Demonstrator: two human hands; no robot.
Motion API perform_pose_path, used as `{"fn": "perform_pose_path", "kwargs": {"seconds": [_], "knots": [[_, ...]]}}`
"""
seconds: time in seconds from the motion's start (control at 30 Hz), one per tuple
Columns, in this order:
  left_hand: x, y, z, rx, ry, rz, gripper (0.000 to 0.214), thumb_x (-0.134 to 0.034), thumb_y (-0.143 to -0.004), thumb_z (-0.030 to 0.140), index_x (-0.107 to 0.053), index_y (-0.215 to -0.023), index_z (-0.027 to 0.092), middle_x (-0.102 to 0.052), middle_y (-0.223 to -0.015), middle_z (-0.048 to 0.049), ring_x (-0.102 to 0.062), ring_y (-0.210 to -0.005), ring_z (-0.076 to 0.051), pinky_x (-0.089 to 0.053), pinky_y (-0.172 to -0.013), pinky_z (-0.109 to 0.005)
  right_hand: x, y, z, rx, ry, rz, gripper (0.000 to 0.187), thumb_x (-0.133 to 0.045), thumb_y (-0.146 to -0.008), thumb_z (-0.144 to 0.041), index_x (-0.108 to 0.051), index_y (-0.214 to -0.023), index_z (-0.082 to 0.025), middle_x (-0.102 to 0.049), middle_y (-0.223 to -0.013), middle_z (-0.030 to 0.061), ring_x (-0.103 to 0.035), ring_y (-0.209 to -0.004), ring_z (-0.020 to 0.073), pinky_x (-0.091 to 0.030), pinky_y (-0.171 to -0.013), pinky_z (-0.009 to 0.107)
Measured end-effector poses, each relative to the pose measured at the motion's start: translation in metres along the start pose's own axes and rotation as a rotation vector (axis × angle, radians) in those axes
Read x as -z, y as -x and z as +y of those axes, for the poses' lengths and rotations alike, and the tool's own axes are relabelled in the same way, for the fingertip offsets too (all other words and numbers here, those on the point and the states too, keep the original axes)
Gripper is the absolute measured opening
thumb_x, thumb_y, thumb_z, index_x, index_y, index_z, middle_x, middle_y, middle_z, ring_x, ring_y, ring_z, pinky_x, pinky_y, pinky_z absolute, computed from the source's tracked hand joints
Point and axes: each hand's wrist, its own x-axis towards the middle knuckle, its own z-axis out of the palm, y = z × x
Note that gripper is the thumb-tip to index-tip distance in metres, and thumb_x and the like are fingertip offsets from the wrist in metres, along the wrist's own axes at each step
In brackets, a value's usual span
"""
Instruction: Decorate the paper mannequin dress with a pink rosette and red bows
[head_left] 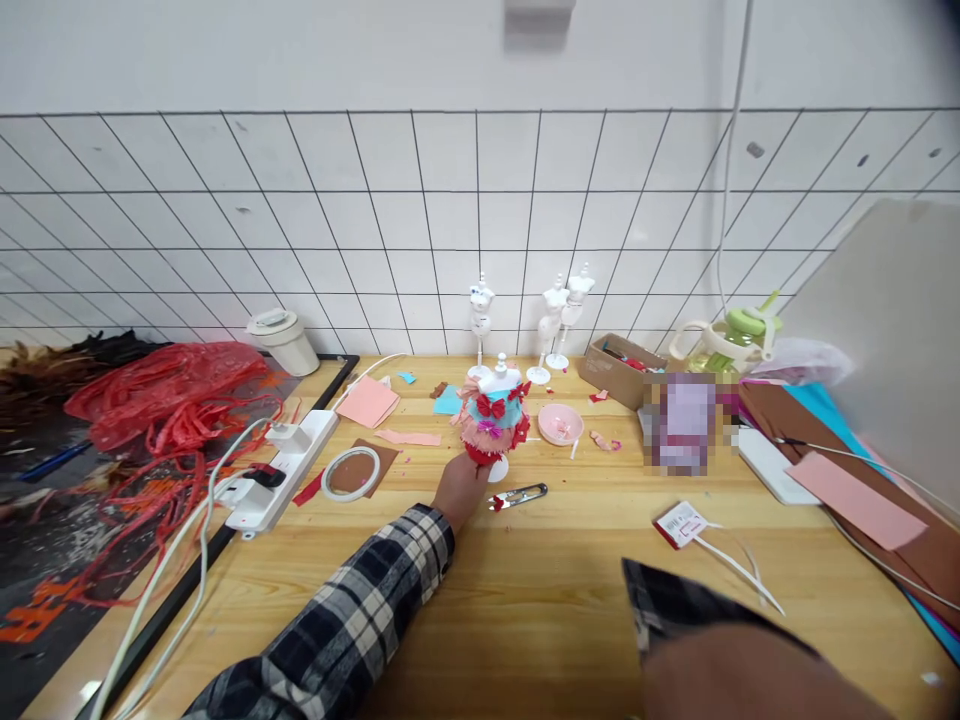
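Observation:
My left hand (463, 490) is closed at the lower part of a small white dress form (501, 376), just under the hem of its ruffled red, pink and blue dress (491, 418). Its fingers are partly hidden behind the dress and the stand. Bows sit on the dress front, and the round white base shows below. Thread snips (517, 496) lie just in front of the base. My right hand (750, 675) is close to the camera at the lower right, blurred and cut off by the frame, its fingers not visible. The sleeve is dark plaid.
Three bare dress forms (480, 320) stand by the wall. Around are a pink bowl (560, 424), a cardboard box (619, 368), a tape roll (350, 474), a tagged item (682, 524), a power strip (289, 470) with cables, and a green-lidded jug (724, 345).

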Motion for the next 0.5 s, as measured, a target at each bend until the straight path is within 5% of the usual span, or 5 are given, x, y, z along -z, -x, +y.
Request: {"fn": "perform_pose_path", "kwargs": {"seconds": [0.1,0.2,0.33,0.5], "knots": [[0.0,0.001,0.001,-0.011,-0.003,-0.003,0.025,-0.048,-0.092,0.023,-0.072,-0.098,0.015,-0.074,-0.101,-0.0121,-0.067,-0.098,-0.023,-0.046,-0.082,-0.03,0.043,-0.068,0.03,-0.11,0.143,0.11,0.031,-0.051,-0.091,-0.047,-0.073,-0.094,-0.025,-0.072,-0.08,0.0042,-0.064,-0.071,0.016,-0.049,-0.063,0.025],[-0.001,0.001,0.002,-0.011,-0.01,0.0,0.027,-0.046,-0.093,0.024,-0.071,-0.099,0.015,-0.074,-0.102,-0.0129,-0.067,-0.097,-0.024,-0.047,-0.083,-0.031,0.082,-0.113,0.081,-0.449,0.715,0.3,0.024,-0.052,-0.09,-0.027,-0.074,-0.086,-0.018,-0.073,-0.087,0.0081,-0.064,-0.08,0.0175,-0.045,-0.071,0.026],[0.0,0.002,0.003,-0.004,-0.011,-0.004,0.029,-0.045,-0.094,0.024,-0.071,-0.101,0.015,-0.074,-0.103,-0.0126,-0.067,-0.098,-0.025,-0.047,-0.083,-0.031,0.104,-0.139,0.142,-0.637,1.044,0.017,0.023,-0.056,-0.084,-0.019,-0.077,-0.094,-0.021,-0.073,-0.098,0.0094,-0.065,-0.09,0.0204,-0.04,-0.07,0.027],[0.001,0.002,0.004,0.007,-0.011,-0.013,0.028,-0.045,-0.093,0.023,-0.07,-0.106,0.017,-0.073,-0.108,-0.0113,-0.066,-0.103,-0.024,-0.047,-0.086,-0.031,0.103,-0.15,0.169,-0.668,1.062,-0.073,0.018,-0.062,-0.078,-0.02,-0.077,-0.087,-0.019,-0.073,-0.087,0.0107,-0.066,-0.081,0.0219,-0.036,-0.064,0.028]]}}
